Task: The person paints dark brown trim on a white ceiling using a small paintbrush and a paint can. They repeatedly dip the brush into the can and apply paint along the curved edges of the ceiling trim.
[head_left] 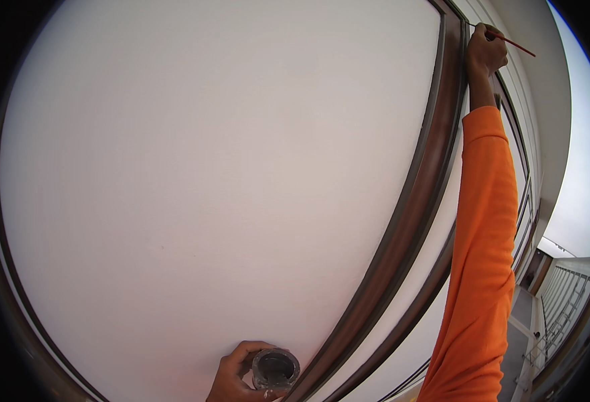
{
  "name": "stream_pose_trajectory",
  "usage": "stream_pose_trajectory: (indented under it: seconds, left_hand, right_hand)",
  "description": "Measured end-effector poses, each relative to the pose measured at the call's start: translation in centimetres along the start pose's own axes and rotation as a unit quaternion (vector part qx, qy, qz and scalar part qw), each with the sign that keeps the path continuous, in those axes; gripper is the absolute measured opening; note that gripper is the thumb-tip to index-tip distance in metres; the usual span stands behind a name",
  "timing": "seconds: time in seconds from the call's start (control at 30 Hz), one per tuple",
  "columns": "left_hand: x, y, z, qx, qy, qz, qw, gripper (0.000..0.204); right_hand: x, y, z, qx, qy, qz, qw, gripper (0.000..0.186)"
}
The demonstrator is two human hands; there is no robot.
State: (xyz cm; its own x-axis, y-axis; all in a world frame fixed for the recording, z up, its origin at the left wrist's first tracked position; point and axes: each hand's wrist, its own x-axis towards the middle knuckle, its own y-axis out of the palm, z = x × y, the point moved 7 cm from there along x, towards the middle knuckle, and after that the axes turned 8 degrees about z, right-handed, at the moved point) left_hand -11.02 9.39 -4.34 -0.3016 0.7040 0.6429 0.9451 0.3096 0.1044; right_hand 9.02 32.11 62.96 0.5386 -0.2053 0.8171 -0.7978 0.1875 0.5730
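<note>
My right hand (486,55) is raised at the upper right, its fingers closed around a thin paintbrush with a red handle (521,48). The brush's tip end points left, to the top corner of a brown frame moulding (419,191) with dark edges; the bristles are too small to make out. Low in the picture, my left hand (230,373) grips a small round paint pot (276,367) from its left side. Dark grey, glossy paint shows inside, and the pot's rim is smeared. It is held close to the lower part of the moulding.
A large white panel (221,174) fills the left and middle. Right of the moulding are white wall strips and further brown trim (409,318). At the far right lie a grey walkway (519,335) and a metal railing (566,301), with bright sky above.
</note>
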Motion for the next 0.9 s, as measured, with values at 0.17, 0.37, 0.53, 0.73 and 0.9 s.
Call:
stream_pose_trajectory:
  seconds: [0.17,0.37,0.53,0.73,0.9]
  left_hand:
    - [0.2,0.5,-0.7,0.002,-0.008,0.001,1.000,0.089]
    - [0.1,0.5,-1.4,0.009,-0.084,-0.023,0.996,0.078]
    - [0.5,0.7,-1.2,0.006,0.003,0.006,1.000,0.085]
    - [0.4,0.4,-0.8,0.004,0.060,0.017,0.998,0.092]
    - [1.3,-0.7,2.1,-0.010,0.020,0.016,1.000,0.092]
  right_hand:
    - [-0.1,0.0,0.1,-0.029,-0.006,0.020,0.999,0.036]
    - [-0.4,-0.6,0.2,0.007,0.004,-0.001,1.000,0.036]
    - [-0.5,-0.2,0.5,-0.021,-0.021,0.021,0.999,0.035]
    - [-0.8,-0.2,0.0,0.009,-0.028,0.000,1.000,0.035]
    - [-1.4,1.3,-0.1,-0.042,-0.053,0.001,0.998,0.033]
